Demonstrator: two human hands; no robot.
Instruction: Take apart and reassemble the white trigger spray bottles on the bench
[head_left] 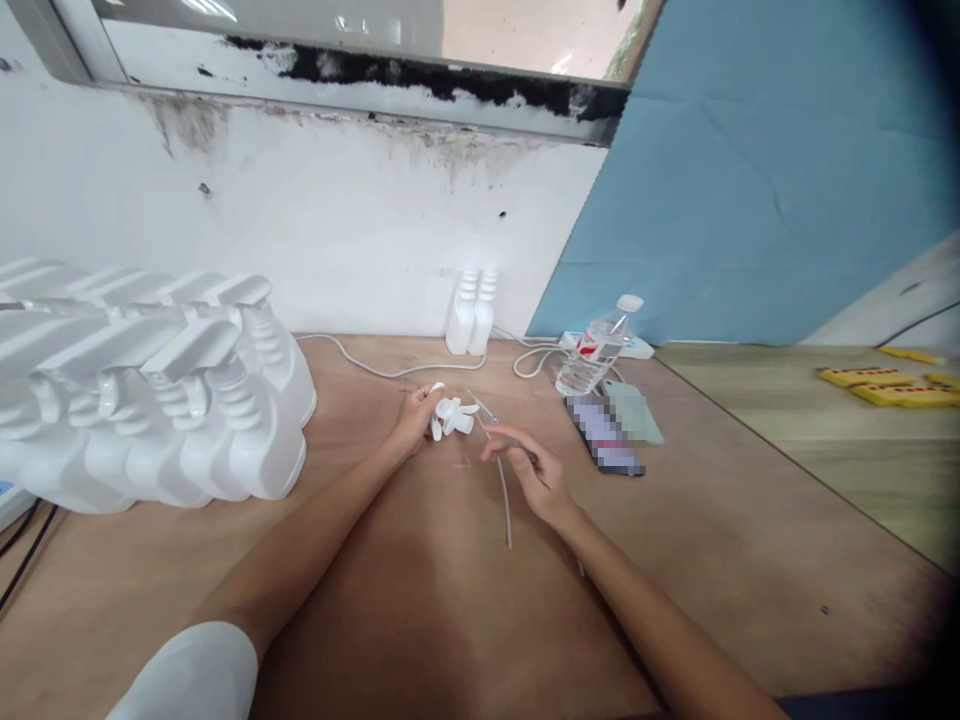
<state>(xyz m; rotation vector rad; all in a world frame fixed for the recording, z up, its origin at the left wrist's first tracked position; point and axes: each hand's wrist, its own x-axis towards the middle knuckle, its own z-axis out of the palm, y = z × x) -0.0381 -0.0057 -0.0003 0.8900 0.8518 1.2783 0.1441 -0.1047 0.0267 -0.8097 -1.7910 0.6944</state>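
My left hand (417, 420) is closed around a small cluster of white plastic spray trigger heads (453, 416), held just above the table. Close to its right, my right hand (536, 480) has its fingers bent together at a thin translucent tube (504, 495). The tube slants past the fingertips and its lower end hangs toward me. Another tube end shows beside my right wrist; its remaining length is mostly hidden by the hand. The trigger heads and the tube appear apart.
Rows of white spray bottles (255, 440) stand at the left. Two white bottles (470, 315) are against the wall, near a white cable (390, 374). On the right are a water bottle (596, 350), a phone (604, 437) and a pale green flat item (634, 412). Yellow pieces (900, 394) lie farther right.
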